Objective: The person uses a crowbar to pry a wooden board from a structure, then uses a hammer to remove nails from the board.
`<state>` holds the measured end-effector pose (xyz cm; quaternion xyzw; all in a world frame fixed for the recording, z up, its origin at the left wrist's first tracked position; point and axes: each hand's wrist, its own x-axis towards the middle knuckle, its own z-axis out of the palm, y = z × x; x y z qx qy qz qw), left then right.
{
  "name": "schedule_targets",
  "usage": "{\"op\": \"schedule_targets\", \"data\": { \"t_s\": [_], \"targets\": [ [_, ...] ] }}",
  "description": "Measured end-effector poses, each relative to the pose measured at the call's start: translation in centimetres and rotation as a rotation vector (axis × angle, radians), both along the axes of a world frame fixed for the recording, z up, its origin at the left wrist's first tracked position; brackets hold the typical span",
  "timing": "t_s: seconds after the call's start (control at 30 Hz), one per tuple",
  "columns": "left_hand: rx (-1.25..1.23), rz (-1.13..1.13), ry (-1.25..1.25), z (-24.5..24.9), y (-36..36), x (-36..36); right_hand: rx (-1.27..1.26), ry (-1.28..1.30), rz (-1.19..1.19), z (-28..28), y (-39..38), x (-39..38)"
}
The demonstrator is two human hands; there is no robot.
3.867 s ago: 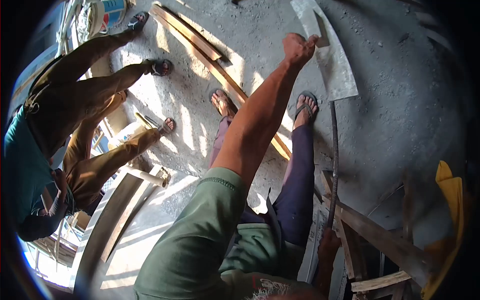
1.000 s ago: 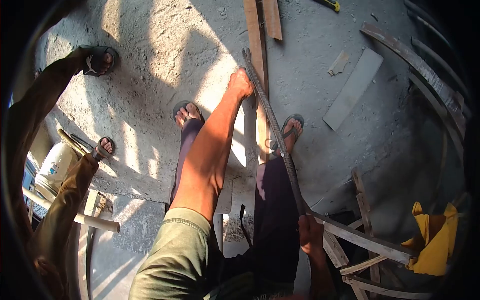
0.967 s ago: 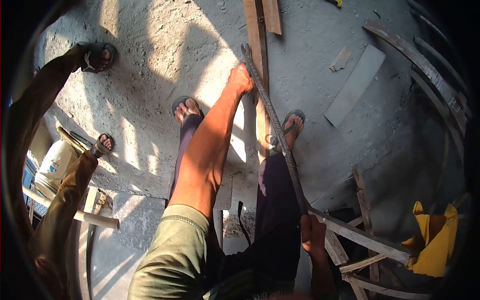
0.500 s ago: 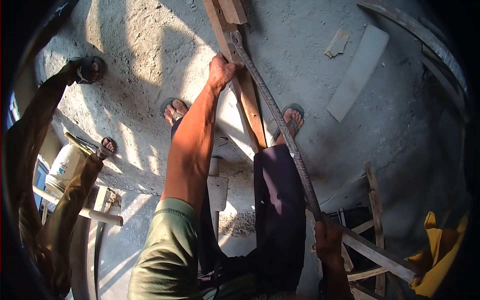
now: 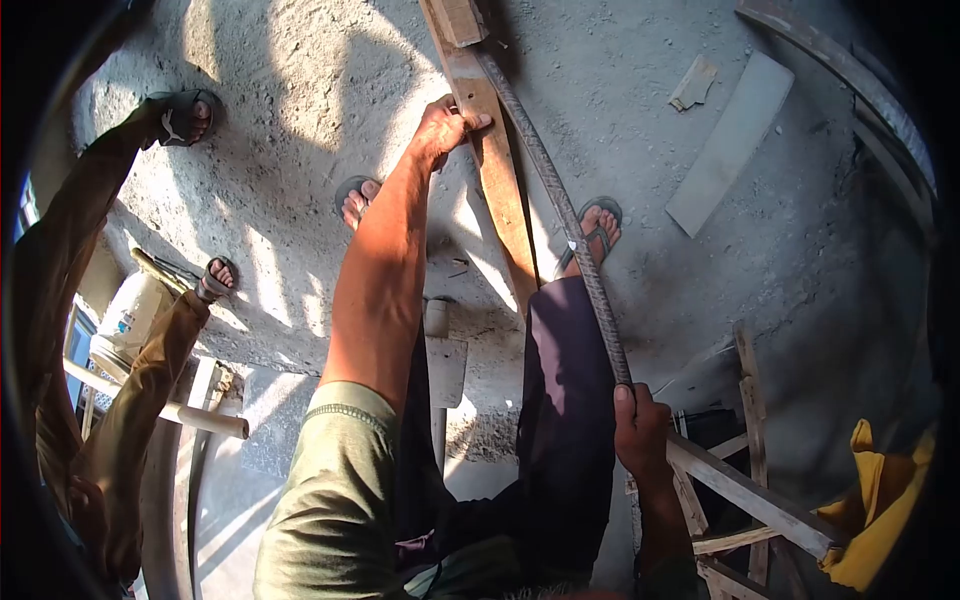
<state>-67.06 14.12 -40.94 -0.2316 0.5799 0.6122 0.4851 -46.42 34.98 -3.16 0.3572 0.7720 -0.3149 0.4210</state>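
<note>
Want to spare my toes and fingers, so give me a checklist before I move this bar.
1. Right hand closed round ribbed steel bar: ok.
2. Left hand on wooden board, thumb across its edge: ok.
3. Bar's far tip seated: cannot tell; indistinct beside wood block.
4. Right toes covered: not ok; open flip-flop.
5. Board free of nails: cannot tell; marks too small.
6. Co-worker's nearer foot away from bar: ok.

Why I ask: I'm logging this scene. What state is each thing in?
Left hand: gripping the plank's edge
Wooden plank: held, slanting
Right hand: closed around the bar's near end
Metal bar: held, slanting
Pale board: lying flat on the ground
Small fragment: broken, jagged-edged
Yellow cloth: creased
</note>
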Motion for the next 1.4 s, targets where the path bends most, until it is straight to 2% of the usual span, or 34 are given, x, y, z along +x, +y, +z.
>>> {"op": "schedule_targets", "data": {
  "t_s": [0.07, 0.13, 0.2, 0.23, 0.27, 0.33, 0.37, 0.47, 0.53, 0.57, 0.63, 0.67, 0.7, 0.73, 0.77, 0.83, 0.87, 0.9, 0.93, 1.0, 1.1, 1.17, 1.27, 1.3, 1.37, 1.4],
  "targets": [
    [0.036, -0.014, 0.064, -0.8, -0.3, 0.5, 0.01, -0.072, 0.021, -0.6, -0.9, 0.4],
    [-0.033, -0.063, 0.098, -2.0, -0.7, 1.2, 0.032, -0.024, 0.044, -1.9, -1.6, 2.2],
    [-0.202, -0.224, 0.283, -2.1, -0.9, 1.1, 0.031, 0.015, 0.042, -3.2, -2.6, 3.6],
    [-0.395, -0.348, 0.36, -0.2, -0.6, 0.8, 0.028, 0.056, 0.043, -4.0, -3.1, 4.3],
    [-0.385, -0.365, 0.365, 0.7, -0.9, 0.4, 0.058, 0.09, 0.091, -4.9, -3.6, 5.2],
    [-0.563, -0.55, 0.461, 1.2, -2.6, 0.5, 0.131, 0.175, 0.181, -6.5, -4.1, 6.4],
    [-0.536, -0.57, 0.462, 2.8, -3.5, 0.1, 0.178, 0.217, 0.226, -6.7, -4.2, 6.9],
    [-0.376, -0.666, 0.586, 5.4, -9.6, -1.7, 0.172, 0.202, 0.118, -6.7, -4.8, 7.0],
    [-0.322, -0.346, 0.592, 4.9, -15.2, -1.0, 0.168, 0.112, 0.122, -6.9, -5.1, 7.0],
    [-0.492, -0.543, 0.539, 7.1, -17.2, -2.8, 0.152, 0.063, 0.109, -7.0, -5.2, 7.1],
    [-0.502, -0.51, 0.527, 10.4, -21.7, -3.4, 0.13, -0.088, -0.006, -7.0, -6.3, 6.4],
    [-0.508, -0.493, 0.521, 12.2, -23.9, -3.7, 0.122, -0.086, -0.028, -6.8, -6.8, 6.2],
    [-0.582, -0.541, 0.454, 14.8, -24.9, -4.1, 0.083, -0.033, 0.054, -6.6, -7.0, 6.3],
    [-0.575, -0.673, 0.397, 14.6, -28.3, -4.3, 0.048, 0.02, 0.136, -6.7, -7.0, 6.5],
    [-0.51, -0.471, 0.328, 18.3, -27.7, -3.7, 0.139, -0.025, 0.047, -8.3, -7.6, 8.4],
    [-0.678, -0.586, 0.297, 19.7, -30.1, -3.4, 0.147, -0.034, 0.014, -9.3, -7.5, 9.1],
    [-0.696, -0.5, 0.21, 20.2, -30.6, -2.8, 0.16, -0.044, 0.0, -10.0, -7.5, 9.4],
    [-0.741, -0.508, 0.206, 21.2, -30.4, -2.5, 0.119, -0.104, -0.054, -9.4, -7.2, 8.3],
    [-0.786, -0.51, 0.205, 22.2, -29.7, -2.3, 0.115, -0.055, -0.049, -9.9, -7.1, 8.6],
    [-0.778, -0.464, 0.23, 23.8, -27.3, -1.6, 0.119, -0.026, -0.102, -10.3, -7.1, 8.7],
    [-0.686, -0.431, 0.231, 23.7, -24.3, -0.7, 0.108, 0.018, -0.13, -10.4, -7.9, 9.0],
    [-0.614, -0.629, 0.208, 24.5, -20.9, -1.1, 0.109, 0.04, -0.141, -11.6, -7.9, 9.7],
    [-0.63, -0.549, 0.312, 26.3, -16.4, -0.5, 0.106, 0.054, -0.146, -12.6, -7.6, 10.3],
    [-0.629, -0.535, 0.321, 26.5, -15.7, -0.4, 0.097, 0.009, -0.096, -14.0, -7.7, 11.1],
    [-0.626, -0.522, 0.326, 26.8, -15.1, -0.7, 0.143, 0.153, 0.094, -17.8, -8.7, 13.9],
    [-0.641, -0.53, 0.338, 27.1, -15.0, -0.7, 0.142, 0.184, 0.098, -18.7, -9.2, 14.6]
  ]
}}
